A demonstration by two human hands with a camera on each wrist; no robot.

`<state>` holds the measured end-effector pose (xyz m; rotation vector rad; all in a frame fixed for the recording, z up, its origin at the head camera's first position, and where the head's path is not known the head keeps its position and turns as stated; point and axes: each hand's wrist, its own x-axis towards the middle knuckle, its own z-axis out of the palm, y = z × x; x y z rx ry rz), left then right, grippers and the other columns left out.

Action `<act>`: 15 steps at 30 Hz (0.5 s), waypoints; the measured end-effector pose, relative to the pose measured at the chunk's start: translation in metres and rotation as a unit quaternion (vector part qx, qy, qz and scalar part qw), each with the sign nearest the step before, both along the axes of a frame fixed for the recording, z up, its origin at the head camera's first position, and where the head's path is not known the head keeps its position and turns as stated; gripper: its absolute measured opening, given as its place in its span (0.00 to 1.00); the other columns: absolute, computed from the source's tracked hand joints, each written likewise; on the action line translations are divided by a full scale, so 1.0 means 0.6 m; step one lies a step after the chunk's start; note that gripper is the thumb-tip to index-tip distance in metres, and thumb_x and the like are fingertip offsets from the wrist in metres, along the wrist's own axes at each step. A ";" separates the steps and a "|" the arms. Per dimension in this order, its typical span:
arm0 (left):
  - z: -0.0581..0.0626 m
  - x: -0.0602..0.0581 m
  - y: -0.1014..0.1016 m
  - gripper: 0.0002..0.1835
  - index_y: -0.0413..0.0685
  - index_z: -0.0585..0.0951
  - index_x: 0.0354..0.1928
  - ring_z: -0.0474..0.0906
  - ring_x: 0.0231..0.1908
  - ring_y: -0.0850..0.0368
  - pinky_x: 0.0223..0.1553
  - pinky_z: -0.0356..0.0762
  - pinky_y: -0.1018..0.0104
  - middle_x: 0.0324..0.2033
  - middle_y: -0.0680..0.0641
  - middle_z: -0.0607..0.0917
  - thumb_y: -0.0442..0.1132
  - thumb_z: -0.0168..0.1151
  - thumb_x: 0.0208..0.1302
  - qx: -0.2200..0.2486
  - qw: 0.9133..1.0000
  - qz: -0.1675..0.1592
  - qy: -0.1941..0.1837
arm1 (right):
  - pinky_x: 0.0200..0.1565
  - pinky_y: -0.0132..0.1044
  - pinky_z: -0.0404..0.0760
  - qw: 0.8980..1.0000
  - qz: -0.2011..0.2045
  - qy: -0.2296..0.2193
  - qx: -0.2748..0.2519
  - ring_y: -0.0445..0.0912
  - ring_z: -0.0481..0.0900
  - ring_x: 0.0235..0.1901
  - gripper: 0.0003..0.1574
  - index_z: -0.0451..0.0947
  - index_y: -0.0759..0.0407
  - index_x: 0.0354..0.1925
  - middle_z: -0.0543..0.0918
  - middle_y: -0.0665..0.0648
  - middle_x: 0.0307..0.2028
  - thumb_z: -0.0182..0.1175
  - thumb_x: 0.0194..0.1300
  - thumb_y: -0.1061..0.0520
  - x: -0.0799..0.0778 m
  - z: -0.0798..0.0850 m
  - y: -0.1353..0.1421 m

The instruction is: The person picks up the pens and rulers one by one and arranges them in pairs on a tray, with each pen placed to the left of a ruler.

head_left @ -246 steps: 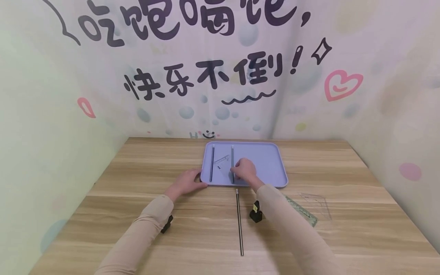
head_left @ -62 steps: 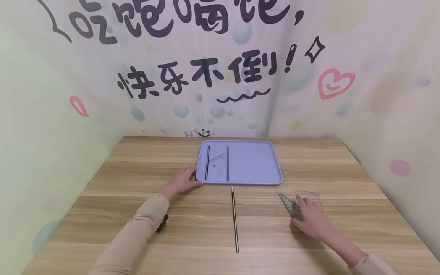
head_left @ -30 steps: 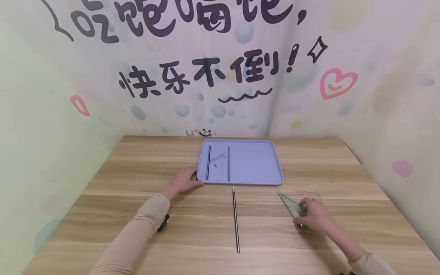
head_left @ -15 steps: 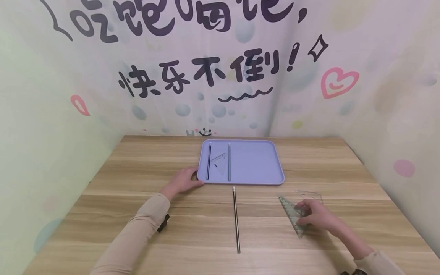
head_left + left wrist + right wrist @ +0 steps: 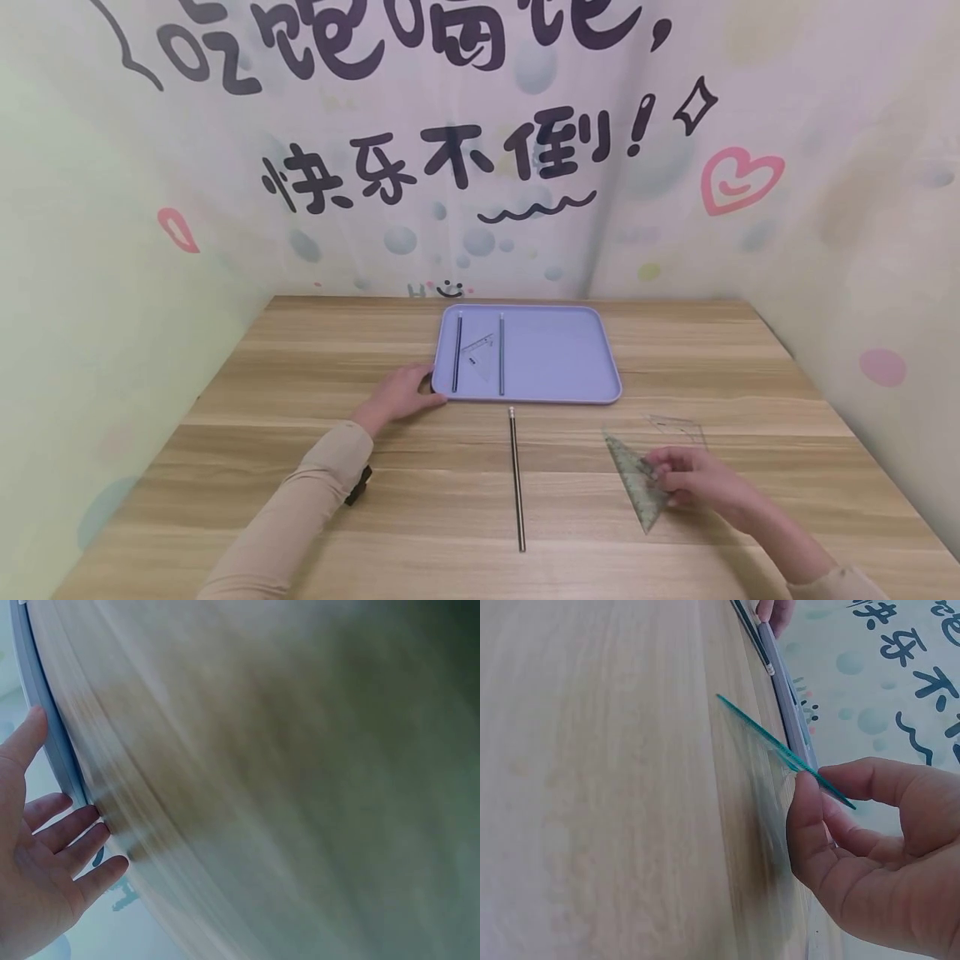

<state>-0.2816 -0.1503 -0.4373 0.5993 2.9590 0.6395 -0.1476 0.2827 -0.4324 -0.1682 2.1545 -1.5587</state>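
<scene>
My right hand pinches a clear green-tinted set square between thumb and fingers. In the right wrist view the set square appears nearly edge-on, tilted over the table. My left hand rests at the near left corner of a lavender tray, thumb along its front edge. In the left wrist view its fingers are spread and fairly straight against the tray's rim. In the tray lie a dark pencil, a clear set square and a blue-grey pencil.
A black-striped pencil with a white end lies on the wooden table in front of the tray. Another clear drawing template lies just beyond my right hand. A patterned cloth wall rises behind the table.
My right hand left the blue-grey pencil in the tray, went to the green set square, and has picked it up, turning it and drawing it slightly nearer. The left hand stays at the tray corner.
</scene>
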 end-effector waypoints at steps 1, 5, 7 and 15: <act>0.000 0.000 0.000 0.35 0.39 0.69 0.59 0.68 0.57 0.43 0.59 0.65 0.52 0.55 0.38 0.74 0.52 0.64 0.53 -0.001 1.000 0.001 0.000 | 0.33 0.32 0.79 1.000 0.002 -0.002 -0.005 0.39 0.71 0.32 0.33 0.57 0.84 0.55 0.71 0.52 0.35 0.54 0.57 0.64 0.000 0.001 -0.001; -0.004 -0.003 0.000 0.36 0.40 0.69 0.60 0.68 0.57 0.44 0.59 0.64 0.53 0.56 0.39 0.73 0.53 0.63 0.53 -0.004 1.000 0.001 0.000 | 0.34 0.32 0.80 1.000 0.003 -0.008 -0.015 0.39 0.73 0.34 0.33 0.56 0.83 0.56 0.73 0.52 0.37 0.53 0.60 0.62 0.001 0.003 -0.004; -0.005 -0.003 0.000 0.36 0.40 0.69 0.60 0.68 0.57 0.44 0.59 0.64 0.53 0.56 0.39 0.73 0.53 0.63 0.54 -0.003 1.000 0.000 0.000 | 0.35 0.33 0.80 1.000 0.005 -0.006 -0.019 0.40 0.73 0.34 0.33 0.55 0.83 0.57 0.74 0.52 0.39 0.52 0.61 0.61 0.000 0.004 -0.005; -0.003 -0.003 0.002 0.34 0.40 0.71 0.58 0.70 0.55 0.45 0.58 0.67 0.54 0.54 0.39 0.76 0.53 0.64 0.53 -0.008 1.000 -0.002 0.009 | 0.36 0.33 0.80 0.999 0.003 -0.007 -0.038 0.39 0.74 0.34 0.32 0.55 0.83 0.57 0.75 0.51 0.39 0.50 0.63 0.60 0.000 0.008 -0.012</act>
